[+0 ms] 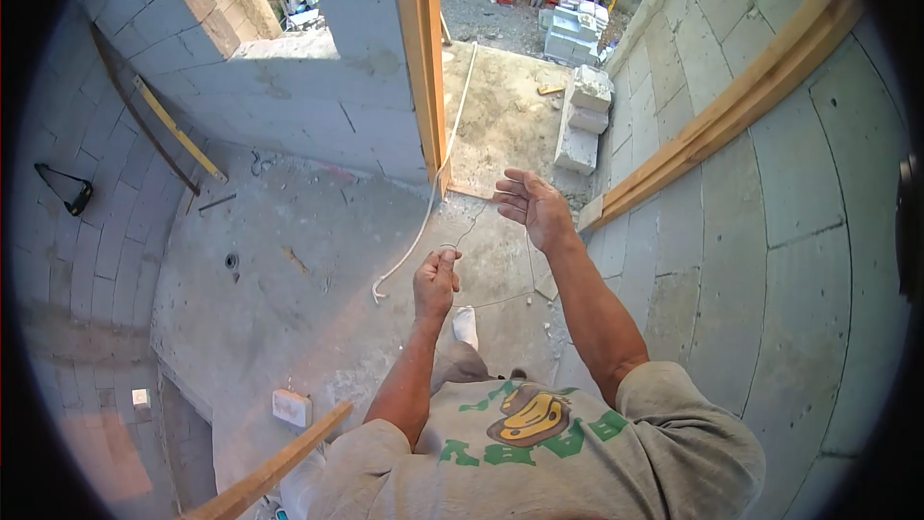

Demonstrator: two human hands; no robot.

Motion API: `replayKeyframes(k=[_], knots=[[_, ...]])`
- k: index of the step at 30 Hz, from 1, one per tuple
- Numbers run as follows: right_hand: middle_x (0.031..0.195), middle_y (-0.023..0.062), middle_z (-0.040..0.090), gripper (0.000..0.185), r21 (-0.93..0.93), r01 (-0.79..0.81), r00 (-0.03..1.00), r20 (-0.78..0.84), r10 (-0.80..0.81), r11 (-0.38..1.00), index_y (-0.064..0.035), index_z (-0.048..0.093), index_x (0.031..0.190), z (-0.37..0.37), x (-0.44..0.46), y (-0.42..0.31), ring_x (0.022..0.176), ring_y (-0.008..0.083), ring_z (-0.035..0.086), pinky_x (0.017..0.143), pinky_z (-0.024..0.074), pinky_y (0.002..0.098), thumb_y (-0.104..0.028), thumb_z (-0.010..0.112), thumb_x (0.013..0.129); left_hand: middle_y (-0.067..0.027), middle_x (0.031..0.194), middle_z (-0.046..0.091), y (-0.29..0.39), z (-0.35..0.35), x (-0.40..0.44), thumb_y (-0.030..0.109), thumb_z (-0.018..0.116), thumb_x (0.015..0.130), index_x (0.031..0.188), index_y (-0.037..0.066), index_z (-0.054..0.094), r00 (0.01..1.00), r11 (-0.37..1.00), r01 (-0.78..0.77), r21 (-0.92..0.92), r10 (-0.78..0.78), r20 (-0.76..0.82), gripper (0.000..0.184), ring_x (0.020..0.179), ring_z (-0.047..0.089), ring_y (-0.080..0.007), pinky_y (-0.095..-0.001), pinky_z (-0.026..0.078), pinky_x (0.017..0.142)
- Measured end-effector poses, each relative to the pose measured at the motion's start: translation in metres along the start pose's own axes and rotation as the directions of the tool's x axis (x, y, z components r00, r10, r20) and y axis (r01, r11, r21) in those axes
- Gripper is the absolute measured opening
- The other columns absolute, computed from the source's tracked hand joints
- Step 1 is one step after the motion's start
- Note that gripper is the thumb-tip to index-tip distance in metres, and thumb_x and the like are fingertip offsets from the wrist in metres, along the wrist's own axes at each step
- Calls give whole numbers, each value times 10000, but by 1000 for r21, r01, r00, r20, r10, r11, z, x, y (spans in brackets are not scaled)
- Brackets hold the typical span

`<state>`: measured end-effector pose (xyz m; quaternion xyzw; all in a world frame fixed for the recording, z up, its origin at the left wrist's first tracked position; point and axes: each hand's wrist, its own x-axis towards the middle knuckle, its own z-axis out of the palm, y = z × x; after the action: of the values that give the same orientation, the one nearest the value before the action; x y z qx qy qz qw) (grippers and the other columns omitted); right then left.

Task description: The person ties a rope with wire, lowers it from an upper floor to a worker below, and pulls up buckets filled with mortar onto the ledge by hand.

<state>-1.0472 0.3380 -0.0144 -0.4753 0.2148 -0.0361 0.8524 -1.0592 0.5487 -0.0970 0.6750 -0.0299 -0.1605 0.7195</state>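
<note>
My left hand (436,281) is closed, thumb pressed on the fingers, pinching a thin dark string (471,223). From there the string runs up towards the fingertips of my right hand (537,212). That hand is raised higher and to the right, its fingers stretched out and slightly apart. More of the line hangs below it and trails over the concrete floor. Whether the string loops round the right fingers or only passes behind them, I cannot tell. A white cord or thin hose (420,231) lies left of the hands and leads out through the doorway.
A wooden door post (420,67) stands ahead, and another timber (722,111) runs along the right block wall. White blocks (582,120) are stacked outside. A loose block (292,408) and a wooden bar (274,467) are at lower left. A yellow level (180,130) leans against the wall.
</note>
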Motion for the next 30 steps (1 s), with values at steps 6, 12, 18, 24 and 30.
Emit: replayKeyframes(k=[6,12,18,24,30], knots=[[866,114,658,314,-272,162,975,-106,-197,949,-13,620,1047,-15,75,-50,754,203,641,686,522,341,-269,457,964,41,555,477,36,42,120,287,524,953,921,38,617,993,999,26,41,-30,116,267,463,392,-30,-183,300,455],[748,145,646,155,-860,320,891,131,-435,397,-40,668,820,-92,183,-109,697,304,625,634,469,378,-159,575,855,54,560,473,33,85,248,265,546,944,892,25,644,957,993,25,117,-58,284,264,473,382,-18,-178,282,439],[816,162,654,161,-882,303,947,235,-221,361,-23,659,823,-164,351,-133,770,330,623,678,474,385,-155,577,863,84,553,438,-40,150,367,294,588,915,879,42,686,950,953,132,272,-200,238,272,494,372,-23,-217,299,443],[838,161,655,126,-917,339,935,353,34,212,1,612,868,-108,416,-183,765,318,611,686,466,390,-103,542,859,-124,982,660,27,150,405,334,563,915,1208,27,574,994,830,-45,555,94,-61,425,897,635,-175,-296,496,797],[747,140,638,185,-721,404,765,604,225,564,23,602,865,-43,407,-199,675,259,609,640,461,374,-127,497,892,-80,797,655,114,183,412,269,491,963,1284,22,504,964,868,-263,420,249,90,405,710,584,-86,-231,465,642]])
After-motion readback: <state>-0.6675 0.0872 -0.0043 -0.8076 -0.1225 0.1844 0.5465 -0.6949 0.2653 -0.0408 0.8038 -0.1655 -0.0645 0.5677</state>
